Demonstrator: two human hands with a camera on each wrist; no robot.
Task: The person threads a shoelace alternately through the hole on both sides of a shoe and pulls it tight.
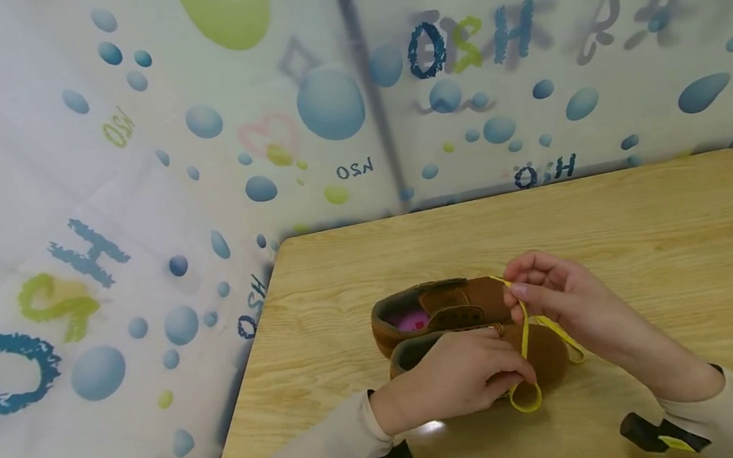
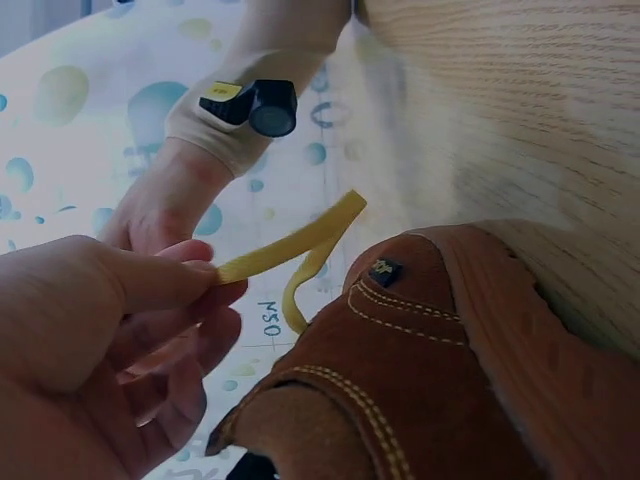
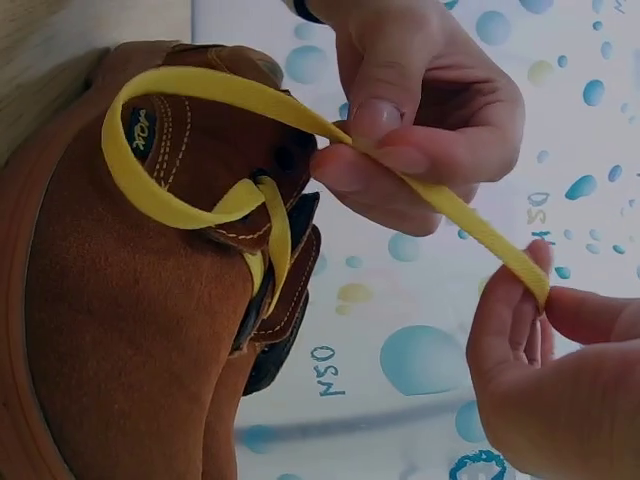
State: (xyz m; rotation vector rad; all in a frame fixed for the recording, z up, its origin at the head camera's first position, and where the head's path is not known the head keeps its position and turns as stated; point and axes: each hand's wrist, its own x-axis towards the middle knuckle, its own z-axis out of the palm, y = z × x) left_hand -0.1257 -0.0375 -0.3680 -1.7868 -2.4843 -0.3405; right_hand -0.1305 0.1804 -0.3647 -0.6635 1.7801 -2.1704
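Two brown suede shoes lie side by side on the table, the near shoe (image 1: 551, 358) in front of the far shoe (image 1: 490, 297). A yellow shoelace (image 3: 475, 225) passes through an eyelet of the near shoe and bends into a loop beside it. My left hand (image 1: 467, 369) is over the near shoe's opening side and pinches the lace between thumb and fingers, also clear in the left wrist view. Above the toes, my right hand (image 1: 565, 302) pinches the lace farther along, between thumb and index finger. Another yellow length hangs past the near toe.
The shoes rest on a light wooden table (image 1: 669, 246). A printed curtain (image 1: 335, 173) with blue and green drops stands behind and to the left. Inside the far shoe a pink patch (image 1: 412, 321) shows. Dark wrist devices sit on both sleeves.
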